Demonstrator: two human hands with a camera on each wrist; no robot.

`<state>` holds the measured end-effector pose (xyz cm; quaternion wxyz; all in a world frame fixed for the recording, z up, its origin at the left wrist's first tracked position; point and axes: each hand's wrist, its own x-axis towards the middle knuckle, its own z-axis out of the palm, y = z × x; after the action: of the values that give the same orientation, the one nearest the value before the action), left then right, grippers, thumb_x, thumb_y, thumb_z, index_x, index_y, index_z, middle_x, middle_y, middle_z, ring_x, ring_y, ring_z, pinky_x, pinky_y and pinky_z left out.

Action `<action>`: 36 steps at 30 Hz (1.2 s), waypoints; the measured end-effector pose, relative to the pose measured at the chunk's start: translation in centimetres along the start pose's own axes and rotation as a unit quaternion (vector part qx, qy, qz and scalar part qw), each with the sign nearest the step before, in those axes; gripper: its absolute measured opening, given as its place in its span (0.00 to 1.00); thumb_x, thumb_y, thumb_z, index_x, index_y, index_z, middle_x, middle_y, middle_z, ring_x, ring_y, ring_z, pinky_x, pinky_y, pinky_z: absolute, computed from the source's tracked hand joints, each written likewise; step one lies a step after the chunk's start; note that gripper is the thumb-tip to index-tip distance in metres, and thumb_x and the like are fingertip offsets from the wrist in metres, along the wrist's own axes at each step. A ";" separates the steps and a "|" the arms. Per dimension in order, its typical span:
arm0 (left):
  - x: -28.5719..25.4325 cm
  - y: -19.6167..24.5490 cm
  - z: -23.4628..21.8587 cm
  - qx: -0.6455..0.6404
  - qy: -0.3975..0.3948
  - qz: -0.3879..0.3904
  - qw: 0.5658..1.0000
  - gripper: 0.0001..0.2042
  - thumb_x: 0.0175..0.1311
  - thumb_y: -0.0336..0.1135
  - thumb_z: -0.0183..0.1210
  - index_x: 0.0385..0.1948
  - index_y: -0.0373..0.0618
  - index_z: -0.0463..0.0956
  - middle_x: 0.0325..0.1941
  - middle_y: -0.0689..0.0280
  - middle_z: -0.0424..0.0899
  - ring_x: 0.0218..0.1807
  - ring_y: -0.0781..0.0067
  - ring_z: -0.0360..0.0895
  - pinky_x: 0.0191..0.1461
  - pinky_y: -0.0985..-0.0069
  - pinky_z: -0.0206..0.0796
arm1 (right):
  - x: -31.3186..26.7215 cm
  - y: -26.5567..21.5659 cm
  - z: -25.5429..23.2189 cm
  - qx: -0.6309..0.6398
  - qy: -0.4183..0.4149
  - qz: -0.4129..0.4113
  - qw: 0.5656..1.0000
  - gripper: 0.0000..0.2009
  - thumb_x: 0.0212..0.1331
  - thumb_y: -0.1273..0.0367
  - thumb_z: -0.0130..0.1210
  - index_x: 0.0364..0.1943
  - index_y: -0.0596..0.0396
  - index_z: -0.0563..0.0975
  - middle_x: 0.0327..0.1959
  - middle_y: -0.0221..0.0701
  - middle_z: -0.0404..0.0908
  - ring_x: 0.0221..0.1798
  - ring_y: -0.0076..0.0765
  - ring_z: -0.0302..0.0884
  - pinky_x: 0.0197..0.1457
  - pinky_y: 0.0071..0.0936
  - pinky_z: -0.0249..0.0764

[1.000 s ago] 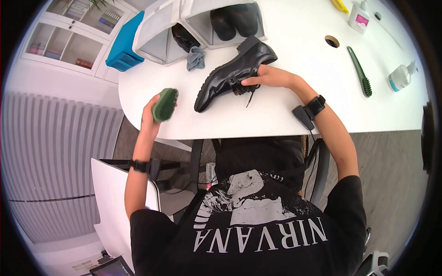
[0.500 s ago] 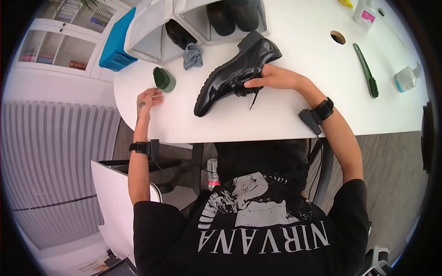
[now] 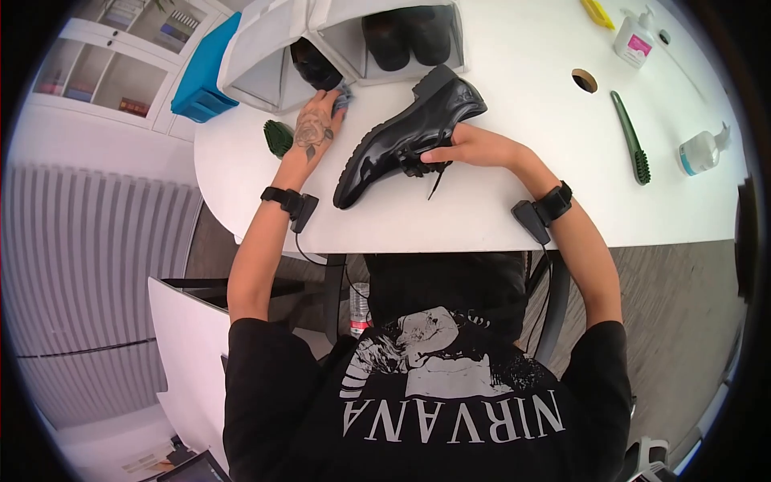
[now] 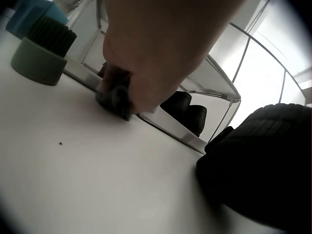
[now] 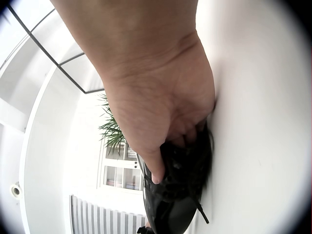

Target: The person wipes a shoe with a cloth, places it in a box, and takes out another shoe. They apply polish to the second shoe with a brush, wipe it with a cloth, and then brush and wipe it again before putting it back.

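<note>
A glossy black lace-up shoe [image 3: 401,140] lies on its side on the white table. My right hand [image 3: 486,147] grips it at the opening, fingers tucked inside and thumb over the laces, as the right wrist view shows. My left hand [image 3: 317,128] reaches to the front of the fabric boxes and pinches a grey-blue cloth [image 3: 344,98] between fingers and thumb. That cloth [image 4: 117,100] looks dark and bunched in the left wrist view, low over the tabletop. Left of this hand stands a green shoe brush [image 4: 39,63], bristles up.
Two pale fabric boxes [image 3: 277,60] stand at the back, with black footwear [image 3: 405,40] inside. A blue box [image 3: 205,76] is at the left. Toward the right are a long-handled green brush [image 3: 630,136], a clear pump bottle [image 3: 701,153], a white pump bottle [image 3: 634,38] and a table hole [image 3: 585,80].
My left hand has set the green brush down on the table, bristles up, then moved right and forward and taken hold of the cloth. The right hand still holds the shoe.
</note>
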<state>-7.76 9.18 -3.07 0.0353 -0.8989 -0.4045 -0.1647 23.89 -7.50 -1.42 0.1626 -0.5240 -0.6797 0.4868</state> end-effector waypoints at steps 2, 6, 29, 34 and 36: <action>-0.2 -1.1 -0.2 -0.064 -0.048 -0.024 0.996 0.24 0.70 0.30 0.64 0.68 0.45 0.77 0.60 0.45 0.85 0.61 0.40 0.82 0.67 0.58 0.75 | -0.4 0.4 0.5 0.045 0.033 -0.063 0.996 0.38 0.67 0.41 0.67 0.14 0.57 0.65 0.18 0.20 0.54 0.25 0.22 0.51 0.28 0.31 0.54; -1.1 1.2 -5.5 -0.175 -0.079 -0.061 0.979 0.26 0.66 0.21 0.60 0.67 0.49 0.82 0.55 0.54 0.86 0.52 0.59 0.85 0.61 0.72 0.74 | 2.2 3.9 1.7 0.055 0.060 -0.110 0.991 0.38 0.66 0.40 0.67 0.14 0.56 0.65 0.18 0.20 0.55 0.25 0.22 0.52 0.28 0.30 0.54; -11.1 11.3 -12.7 -0.049 -0.032 0.194 0.979 0.26 0.48 0.13 0.59 0.52 0.44 0.88 0.53 0.58 0.87 0.51 0.53 0.86 0.53 0.64 0.81 | -0.4 0.7 0.2 -0.016 0.024 -0.064 0.998 0.42 0.64 0.35 0.65 0.11 0.51 0.57 0.14 0.19 0.49 0.20 0.22 0.46 0.24 0.32 0.47; -5.0 15.1 -10.6 -0.109 -0.020 0.225 0.968 0.24 0.49 0.12 0.58 0.49 0.44 0.88 0.51 0.59 0.87 0.51 0.55 0.86 0.50 0.63 0.80 | -0.4 0.7 0.3 -0.007 0.019 -0.082 0.996 0.43 0.64 0.37 0.66 0.09 0.55 0.59 0.14 0.19 0.49 0.20 0.23 0.45 0.22 0.33 0.47; -2.1 16.2 -8.9 -0.136 -0.006 0.249 0.959 0.23 0.51 0.12 0.58 0.49 0.44 0.88 0.50 0.59 0.86 0.49 0.54 0.86 0.50 0.63 0.80 | -0.7 0.7 0.4 0.005 0.021 -0.081 0.996 0.41 0.65 0.36 0.65 0.12 0.57 0.65 0.15 0.21 0.55 0.21 0.24 0.51 0.26 0.32 0.52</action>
<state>0.56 -4.93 5.82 -0.0497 -0.9685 -0.1417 -0.1984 24.26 -8.30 -1.94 0.2183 -0.4768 -0.7140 0.4639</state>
